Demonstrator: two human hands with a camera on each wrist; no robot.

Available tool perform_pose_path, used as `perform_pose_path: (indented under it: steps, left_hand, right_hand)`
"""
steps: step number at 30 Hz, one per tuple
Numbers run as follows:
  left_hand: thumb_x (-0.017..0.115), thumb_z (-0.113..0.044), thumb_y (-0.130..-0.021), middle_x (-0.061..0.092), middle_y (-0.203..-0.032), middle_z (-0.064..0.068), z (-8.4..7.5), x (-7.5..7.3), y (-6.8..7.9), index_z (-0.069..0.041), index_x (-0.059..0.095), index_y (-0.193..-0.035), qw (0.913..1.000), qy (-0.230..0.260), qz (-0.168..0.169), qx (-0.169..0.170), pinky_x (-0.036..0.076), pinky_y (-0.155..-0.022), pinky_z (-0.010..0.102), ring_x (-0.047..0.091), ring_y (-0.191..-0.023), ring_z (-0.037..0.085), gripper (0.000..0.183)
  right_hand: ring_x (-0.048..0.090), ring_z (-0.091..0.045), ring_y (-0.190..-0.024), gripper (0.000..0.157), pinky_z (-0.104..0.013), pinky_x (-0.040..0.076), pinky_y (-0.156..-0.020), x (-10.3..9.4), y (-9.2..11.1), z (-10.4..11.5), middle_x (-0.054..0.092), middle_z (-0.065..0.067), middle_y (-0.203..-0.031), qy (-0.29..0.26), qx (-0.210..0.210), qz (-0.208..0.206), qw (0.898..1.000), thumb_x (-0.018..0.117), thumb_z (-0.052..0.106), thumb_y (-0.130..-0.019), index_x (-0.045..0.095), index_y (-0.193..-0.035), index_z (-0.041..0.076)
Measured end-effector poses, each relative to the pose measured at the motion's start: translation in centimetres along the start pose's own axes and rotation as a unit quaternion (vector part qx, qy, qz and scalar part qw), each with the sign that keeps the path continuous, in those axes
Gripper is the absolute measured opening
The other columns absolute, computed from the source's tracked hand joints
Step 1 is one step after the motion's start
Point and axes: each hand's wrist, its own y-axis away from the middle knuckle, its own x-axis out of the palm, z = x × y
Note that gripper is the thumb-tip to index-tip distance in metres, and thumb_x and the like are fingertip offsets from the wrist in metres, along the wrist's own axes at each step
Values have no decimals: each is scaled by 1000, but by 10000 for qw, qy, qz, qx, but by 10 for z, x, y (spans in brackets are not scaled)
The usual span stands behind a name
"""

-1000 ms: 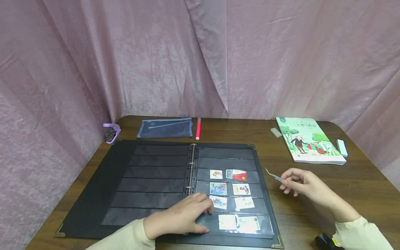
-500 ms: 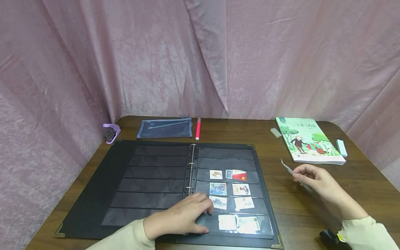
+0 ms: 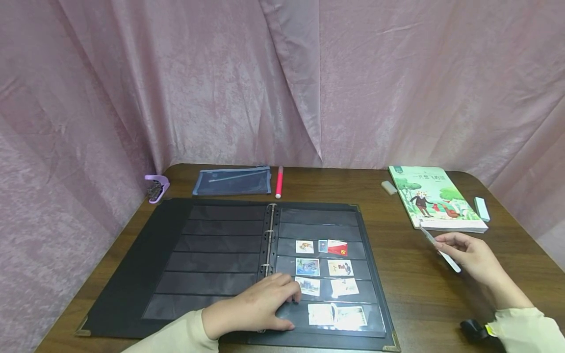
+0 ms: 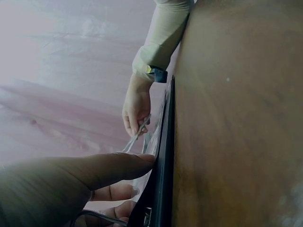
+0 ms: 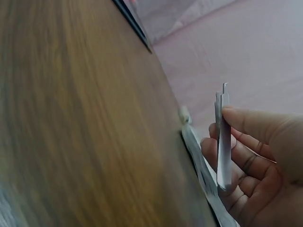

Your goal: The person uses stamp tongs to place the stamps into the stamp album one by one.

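In the head view a black ring-binder stamp album (image 3: 207,282) lies spread across the table, its right page holding several stamps (image 3: 307,267) in clear strip pockets. My left hand (image 3: 258,303) rests on the lower inner part of that page, fingers bent loosely and gripping nothing visible. To the right of the album my right hand (image 3: 468,256) pinches metal tweezers (image 3: 446,255) between thumb and fingers, above the table. The tweezers' tips point away, close to the front edge of a green picture book (image 3: 437,198). In the right wrist view the tweezers (image 5: 223,146) stand upright, with no stamp visible at their tips.
At the back left are a purple hole punch (image 3: 157,188), a blue mesh zip pouch (image 3: 232,182) and a pink marker (image 3: 280,182). Beside the book lie an eraser (image 3: 389,187) and a small white block (image 3: 482,209). A pink curtain (image 3: 282,83) hangs behind the table.
My right hand has moved right with the tweezers, away from the album toward the front of the book, and the tweezers' rear end now shows. The left hand has stayed put.
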Motion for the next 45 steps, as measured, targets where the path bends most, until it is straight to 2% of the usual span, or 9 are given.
perform_pose_path:
  steps: [5,11,24,38,45]
  left_hand:
    - [72,-40,-70,44,-83,-14,0,-1,-1,-25,50,-95,10000,29,11,14,36,-72,15,38,-79,-1,36]
    - [71,-40,-71,44,-84,-14,1,-1,-2,-25,50,-95,10000,54,21,37,36,-72,15,38,-80,-1,36]
    - [71,-40,-72,44,-84,-13,3,-2,-3,-25,49,-95,9999,103,59,29,35,-72,15,37,-80,0,36]
    - [70,-41,-72,44,-84,-14,4,1,0,-25,49,-96,9995,274,138,-13,35,-70,14,37,-79,-1,35]
    - [71,-40,-72,43,-84,-14,4,3,0,-25,49,-95,9997,223,86,-8,35,-71,15,37,-79,-1,36]
  right_hand:
    - [48,7,-64,32,-18,38,-56,-5,1,-9,58,26,-73,172,336,-139,9992,59,29,-86,61,-99,0]
    - [45,5,-62,35,-19,37,-53,-9,3,-17,57,24,-69,378,503,-178,9979,58,31,-86,61,-99,-2]
    - [42,6,-59,29,-20,32,-53,-9,2,-25,62,14,-68,1105,344,-205,9931,59,31,-85,66,-95,5]
    - [41,2,-58,29,-21,30,-54,-5,3,-24,64,3,-70,1424,496,-174,9884,60,36,-84,67,-94,9]
    - [40,4,-58,27,-25,31,-56,-3,4,-26,66,-1,-71,1572,451,-351,9859,62,34,-82,67,-91,9]
